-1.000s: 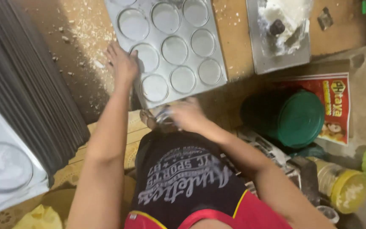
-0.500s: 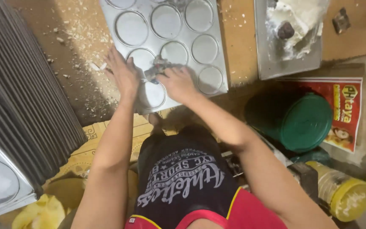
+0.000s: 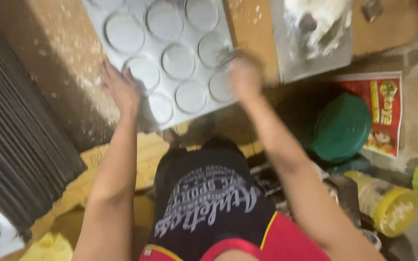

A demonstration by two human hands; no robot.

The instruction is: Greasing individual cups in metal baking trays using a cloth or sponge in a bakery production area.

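Now we see a grey baking tray [image 3: 170, 58] with round cups lying on a crumb-strewn wooden table [image 3: 59, 58]. Our left hand [image 3: 119, 89] rests flat, fingers spread, on the tray's near left edge. Our right hand [image 3: 245, 77] is at its right edge, too blurred to tell its grip. A green lid [image 3: 342, 128] sits well to the right.

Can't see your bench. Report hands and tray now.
Left hand flat on baking tray edge. Right hand blurred over tray's right cups, grip unclear. Nothing blocking.
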